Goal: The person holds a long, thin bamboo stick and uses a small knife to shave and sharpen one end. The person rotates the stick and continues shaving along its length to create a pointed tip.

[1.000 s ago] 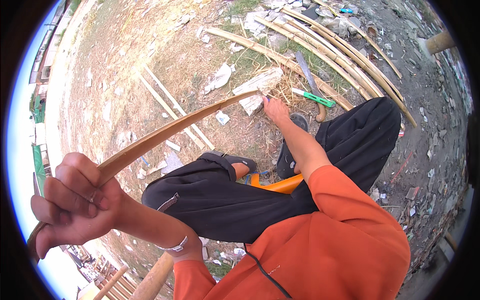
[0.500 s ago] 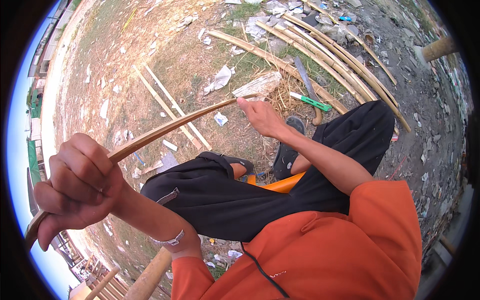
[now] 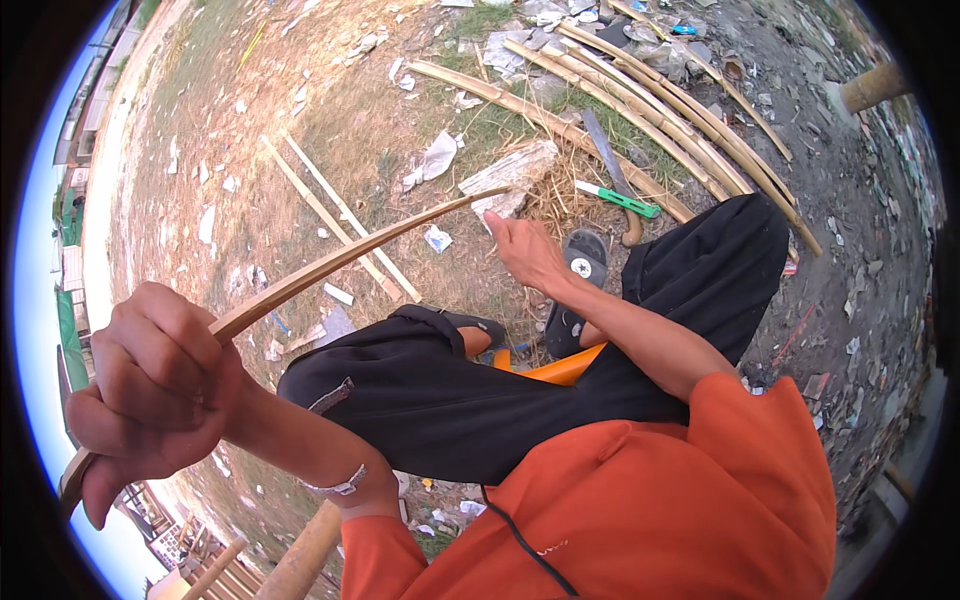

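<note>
Head view: your left hand (image 3: 155, 375) is fisted around the strip (image 3: 345, 255), near the left rim. Strip slants over two slats (image 3: 345, 205), far end overlapping the pale block (image 3: 492, 200) in view. Your right hand (image 3: 528, 252) sits just below that end, thumb out; fingers hidden, can't tell how open or if holding anything. Tight on your right: knife (image 3: 625, 201), machete (image 3: 607, 155), poles (image 3: 690, 125). More room upper left, over scrap-strewn grass (image 3: 330, 90).
</note>
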`<state>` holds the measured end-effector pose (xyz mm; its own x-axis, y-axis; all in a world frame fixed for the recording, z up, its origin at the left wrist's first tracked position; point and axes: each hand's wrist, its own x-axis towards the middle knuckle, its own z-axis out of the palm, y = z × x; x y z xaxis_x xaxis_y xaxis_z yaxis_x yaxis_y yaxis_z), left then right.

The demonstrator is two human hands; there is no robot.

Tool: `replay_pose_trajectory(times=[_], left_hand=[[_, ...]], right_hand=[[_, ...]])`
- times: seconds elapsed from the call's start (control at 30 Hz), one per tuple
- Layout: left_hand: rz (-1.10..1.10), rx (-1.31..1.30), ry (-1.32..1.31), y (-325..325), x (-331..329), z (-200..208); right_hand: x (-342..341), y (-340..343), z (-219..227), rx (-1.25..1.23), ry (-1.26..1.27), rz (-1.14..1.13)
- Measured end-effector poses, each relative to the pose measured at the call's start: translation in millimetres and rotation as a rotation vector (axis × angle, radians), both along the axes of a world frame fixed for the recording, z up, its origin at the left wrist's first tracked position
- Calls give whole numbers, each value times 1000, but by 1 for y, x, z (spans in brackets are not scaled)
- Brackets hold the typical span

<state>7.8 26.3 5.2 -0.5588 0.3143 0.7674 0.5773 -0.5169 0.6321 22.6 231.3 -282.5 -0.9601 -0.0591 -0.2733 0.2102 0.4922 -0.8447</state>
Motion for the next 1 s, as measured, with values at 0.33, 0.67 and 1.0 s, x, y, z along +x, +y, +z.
replay_pose_trajectory(times=[0.33,0.67,1.0], left_hand=[[-111,104,-164,19,8,-1],[65,12,-13,-15,3,-8],[219,5,12,-13,4,-8]], right_hand=[[8,1,-46,29,34,-89],[-9,2,-51,35,-121,-42],[-21,15,-103,149,-183,-158]])
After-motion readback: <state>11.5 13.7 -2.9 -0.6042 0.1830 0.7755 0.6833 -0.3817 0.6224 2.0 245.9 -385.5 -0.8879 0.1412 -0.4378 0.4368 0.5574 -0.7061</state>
